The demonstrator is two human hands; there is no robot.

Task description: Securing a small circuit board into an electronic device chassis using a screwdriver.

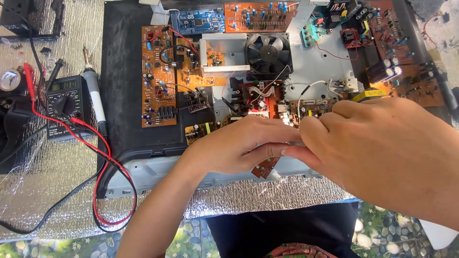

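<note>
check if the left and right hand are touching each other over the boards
Touching. The head view shows the left hand and the right hand meeting fingertip to fingertip above the small brown circuit board, with no gap between them.

Foil-covered bench (57,191); pebble-print floor (201,234), prob. daylight.

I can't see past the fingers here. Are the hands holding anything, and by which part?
The left hand and right hand meet over a small reddish circuit board at the chassis's front edge. Both seem to pinch something thin, but fingers hide it.
</note>
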